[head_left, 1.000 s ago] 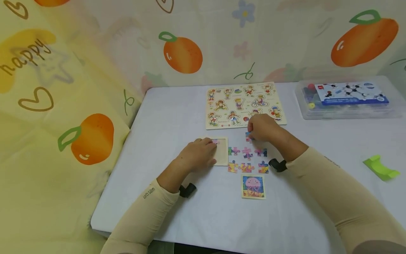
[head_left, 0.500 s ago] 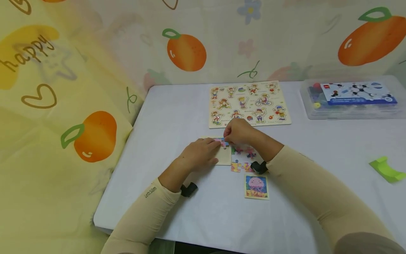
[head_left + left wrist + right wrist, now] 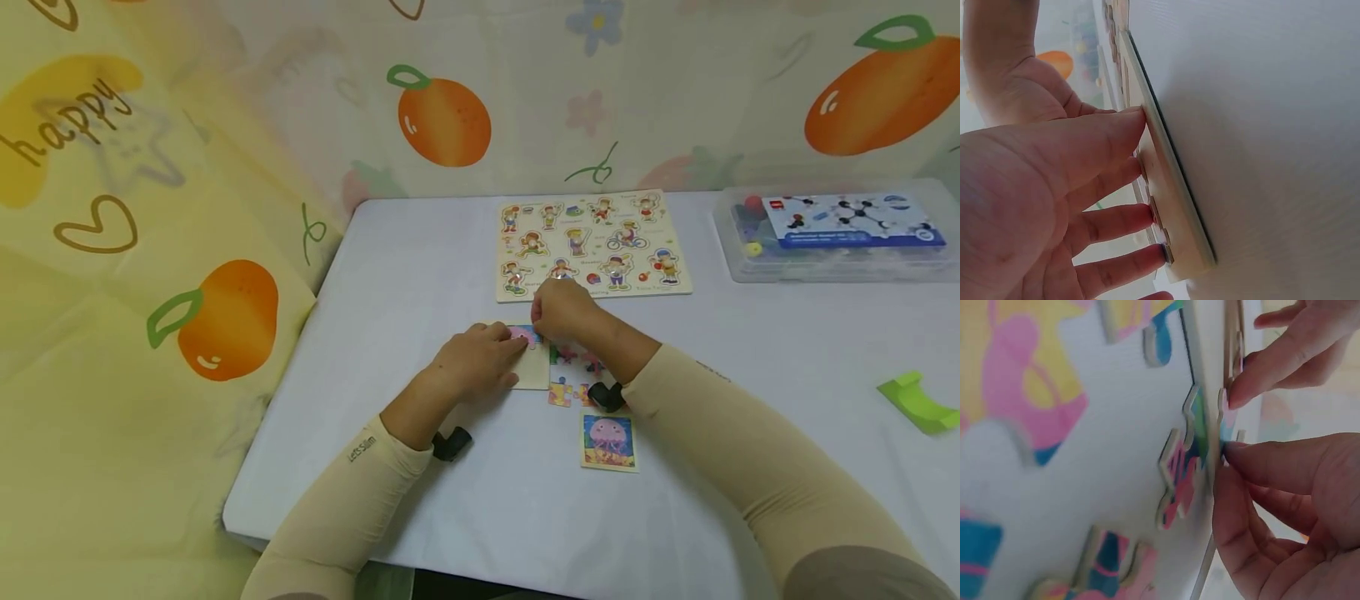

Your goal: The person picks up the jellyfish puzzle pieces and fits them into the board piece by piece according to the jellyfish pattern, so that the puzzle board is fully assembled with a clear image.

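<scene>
- The right hand (image 3: 566, 310) is working at the far right corner of the wooden tray (image 3: 535, 377), having shifted from the loose pieces (image 3: 559, 394) right of the tray within the last second.
- Its thumb and forefinger are pinching a jigsaw piece (image 3: 1228, 428) at that corner; seating appears to be underway.
- The left hand (image 3: 476, 358) is lying over the tray's left part, fingers extended, fingertips touching pieces inside.
- The tray's far row appears to be filling; bare wood is showing nearer the person.
- A jellyfish card (image 3: 609, 442) is lying nearer the person than the tray, to its right.
- The white worktop (image 3: 480, 508) is also carrying a figure board (image 3: 647, 289) beyond the tray, plus a clear box (image 3: 840, 271) and a green object (image 3: 918, 404) well to its right.
- Fruit-printed cloth (image 3: 525, 125) is hanging behind.
</scene>
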Available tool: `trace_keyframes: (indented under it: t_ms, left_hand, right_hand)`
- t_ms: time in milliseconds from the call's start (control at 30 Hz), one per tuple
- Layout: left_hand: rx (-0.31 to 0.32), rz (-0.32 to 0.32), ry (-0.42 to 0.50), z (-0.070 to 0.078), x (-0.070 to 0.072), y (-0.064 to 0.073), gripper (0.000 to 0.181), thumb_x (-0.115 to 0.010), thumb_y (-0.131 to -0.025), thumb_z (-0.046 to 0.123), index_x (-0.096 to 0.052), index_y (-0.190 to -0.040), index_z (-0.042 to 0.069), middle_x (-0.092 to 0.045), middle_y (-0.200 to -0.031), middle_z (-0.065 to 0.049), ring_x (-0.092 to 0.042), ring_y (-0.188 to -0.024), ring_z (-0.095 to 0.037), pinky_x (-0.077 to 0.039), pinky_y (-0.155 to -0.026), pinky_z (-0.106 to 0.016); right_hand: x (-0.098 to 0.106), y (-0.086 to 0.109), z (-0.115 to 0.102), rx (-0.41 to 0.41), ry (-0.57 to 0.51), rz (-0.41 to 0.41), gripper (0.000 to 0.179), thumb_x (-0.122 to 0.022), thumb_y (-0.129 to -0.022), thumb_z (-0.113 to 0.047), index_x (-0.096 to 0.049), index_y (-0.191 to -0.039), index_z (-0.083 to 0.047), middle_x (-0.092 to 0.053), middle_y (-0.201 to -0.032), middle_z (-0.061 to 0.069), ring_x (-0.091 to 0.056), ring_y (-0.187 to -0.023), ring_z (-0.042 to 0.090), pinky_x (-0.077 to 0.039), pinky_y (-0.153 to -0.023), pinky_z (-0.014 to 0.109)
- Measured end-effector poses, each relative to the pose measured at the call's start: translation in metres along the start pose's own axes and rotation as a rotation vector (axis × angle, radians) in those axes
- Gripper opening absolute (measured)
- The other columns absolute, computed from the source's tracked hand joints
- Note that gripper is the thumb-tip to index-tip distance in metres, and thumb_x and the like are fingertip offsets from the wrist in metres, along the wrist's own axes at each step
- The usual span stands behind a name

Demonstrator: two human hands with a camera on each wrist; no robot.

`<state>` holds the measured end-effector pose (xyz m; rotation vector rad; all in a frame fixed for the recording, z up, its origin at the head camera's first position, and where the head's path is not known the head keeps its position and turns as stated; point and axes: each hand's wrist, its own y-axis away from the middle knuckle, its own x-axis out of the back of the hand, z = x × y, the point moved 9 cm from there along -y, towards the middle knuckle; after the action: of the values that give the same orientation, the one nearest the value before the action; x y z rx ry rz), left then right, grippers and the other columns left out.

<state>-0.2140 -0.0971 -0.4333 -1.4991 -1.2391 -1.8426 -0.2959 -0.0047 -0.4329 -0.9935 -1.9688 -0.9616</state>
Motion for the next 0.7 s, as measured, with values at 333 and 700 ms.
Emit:
trace_keyframes:
  t_ms: [333, 700]
  left_hand:
    - [0.037, 0.034, 0.022, -0.003, 0.002, -0.003, 0.059, -0.066, -0.098, 0.046, -0.048, -0.15, 0.028, -0.05, -0.144, -0.001, -0.049, -0.131, -0.027, -0.047, -0.103, -0.046]
    - [0.048, 0.034, 0.081, -0.008, 0.0, -0.003, 0.061, -0.067, -0.096, 0.049, -0.046, -0.151, 0.032, -0.045, -0.148, -0.002, -0.043, -0.133, -0.03, -0.04, -0.105, -0.049]
  right_hand:
    - [0.013, 0.025, 0.018, -0.016, -0.021, 0.004, 0.023, -0.068, -0.096, -0.025, -0.067, -0.111, -0.008, -0.067, -0.103, 0.009, -0.059, -0.087, 0.024, -0.047, -0.077, 0.038]
    - [-0.005, 0.054, 0.023, 0.021, 0.131, -0.1, 0.033, -0.081, -0.086, -0.031, -0.07, -0.11, -0.012, -0.061, -0.11, 0.011, -0.055, -0.097, 0.027, -0.047, -0.085, 0.04]
